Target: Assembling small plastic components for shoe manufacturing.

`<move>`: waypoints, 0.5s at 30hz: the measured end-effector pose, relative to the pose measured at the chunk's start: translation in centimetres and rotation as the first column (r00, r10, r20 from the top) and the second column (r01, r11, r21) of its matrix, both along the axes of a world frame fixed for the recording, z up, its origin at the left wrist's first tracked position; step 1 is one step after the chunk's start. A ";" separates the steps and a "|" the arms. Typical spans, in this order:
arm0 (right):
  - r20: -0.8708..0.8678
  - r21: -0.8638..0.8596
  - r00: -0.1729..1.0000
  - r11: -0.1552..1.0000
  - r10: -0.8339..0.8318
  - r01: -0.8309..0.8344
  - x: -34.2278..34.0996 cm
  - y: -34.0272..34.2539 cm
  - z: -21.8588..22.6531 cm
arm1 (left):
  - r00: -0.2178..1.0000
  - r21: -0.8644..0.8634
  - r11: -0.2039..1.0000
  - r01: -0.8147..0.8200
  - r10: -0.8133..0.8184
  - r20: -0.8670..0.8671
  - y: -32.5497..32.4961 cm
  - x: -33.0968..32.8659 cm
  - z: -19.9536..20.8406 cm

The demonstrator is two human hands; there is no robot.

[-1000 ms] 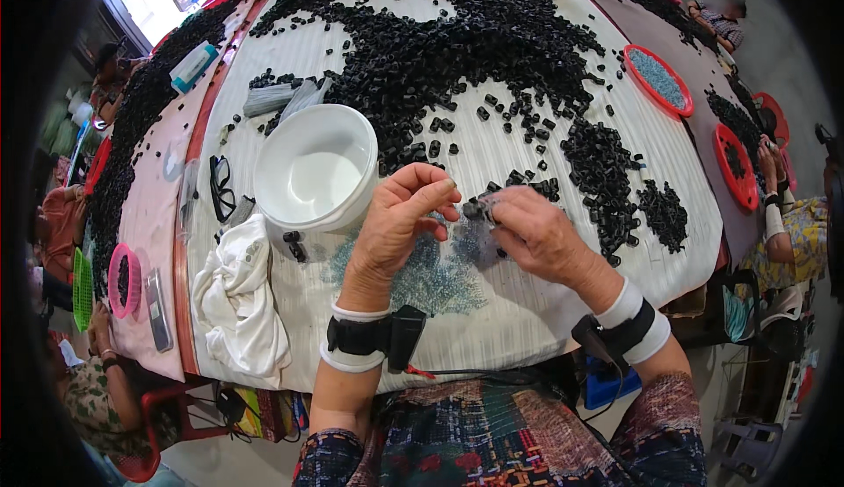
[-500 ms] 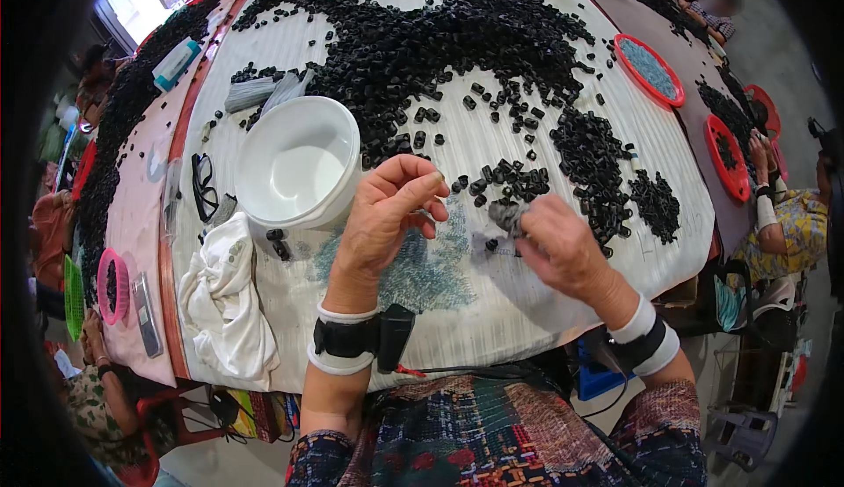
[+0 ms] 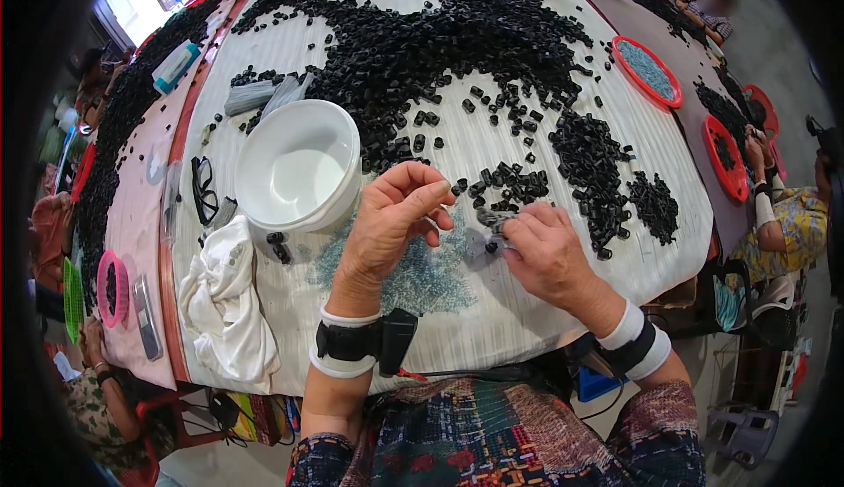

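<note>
My left hand [image 3: 389,223] is held above the pale blue-green beads [image 3: 413,280], just right of the white bowl [image 3: 255,166]. Thumb and forefinger are pinched together; anything between them is too small to make out. Facing it, my right hand [image 3: 554,250] is closed, with a small grey, fuzzy-looking bundle [image 3: 494,220] sticking out from its fingertips. A small group of short black cylindrical pieces [image 3: 514,184] lies on the white cloth just beyond it, and one loose black piece [image 3: 491,247] lies beside the fingers.
A large heap of black pieces [image 3: 440,39] covers the far table. Bundles of grey strands [image 3: 251,96], eyeglasses [image 3: 204,190] and a crumpled white cloth [image 3: 227,307] lie at left. A red tray [image 3: 648,72] of blue-green beads stands far right. Other people sit along both sides.
My right hand has come left and slightly down, bringing the grey bundle closer to my left hand. My left hand has barely moved and stays pinched.
</note>
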State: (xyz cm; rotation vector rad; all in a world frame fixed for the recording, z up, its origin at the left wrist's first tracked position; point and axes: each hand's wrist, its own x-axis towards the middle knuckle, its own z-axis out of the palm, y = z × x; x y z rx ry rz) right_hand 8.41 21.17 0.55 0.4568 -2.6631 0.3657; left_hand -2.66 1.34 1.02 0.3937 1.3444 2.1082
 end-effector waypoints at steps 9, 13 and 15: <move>0.013 0.056 1.000 0.998 -0.004 0.003 -0.3 -1.8 -1.2 | 1.000 0.017 1.000 0.015 -0.015 0.006 0.0 0.0 0.0; -0.102 0.002 0.995 1.000 -0.005 0.005 -1.1 -0.5 -0.3 | 1.000 0.007 1.000 -0.008 0.007 0.019 -0.1 0.0 0.1; -0.052 -0.033 0.997 0.997 -0.065 0.063 -2.0 0.4 0.4 | 1.000 0.007 1.000 -0.010 0.010 0.022 -0.1 0.0 0.1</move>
